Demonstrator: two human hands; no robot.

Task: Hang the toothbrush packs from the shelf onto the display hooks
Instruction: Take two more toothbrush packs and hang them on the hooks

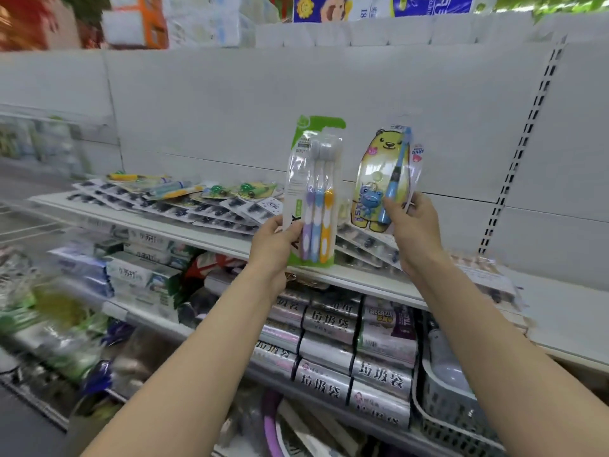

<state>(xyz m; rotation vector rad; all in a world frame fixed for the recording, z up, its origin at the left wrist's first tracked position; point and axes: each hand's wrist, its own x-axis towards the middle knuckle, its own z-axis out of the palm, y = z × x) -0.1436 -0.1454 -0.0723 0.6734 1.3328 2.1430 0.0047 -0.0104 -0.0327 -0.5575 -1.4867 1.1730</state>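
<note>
Two toothbrush packs are held up in front of the shelf (560,321), one in each hand. The three-brush pack (314,192), green-topped with purple, blue and yellow handles, stands upright above the shelf's front edge. The left hand (273,245) grips it at the lower left edge, with the thumb across the front and the fingers curled behind. Most of the pack rises above and to the right of that hand.

The bear-shaped pack (384,179), yellow with a single blue brush and a small blue figure, is over the shelf just right of the first pack, close to it but apart. The right hand (412,225) pinches it at the lower right, with the thumb on the front near the blue brush handle. The pack extends up and to the left from the hand and tilts slightly.

Behind and below both hands, many loose packs (171,199) lie flat and overlapping on the shelf, spread from its left end to under the right wrist. A plain white back panel (263,103) rises behind the shelf, with a slotted upright (520,143) towards its right.

Under the shelf, toothpaste boxes (141,268) are stacked at the left, silver rolls (329,324) with printed characters sit below the middle, and a grey perforated basket (451,407) is at the right. The left side of the view is blurred.
</note>
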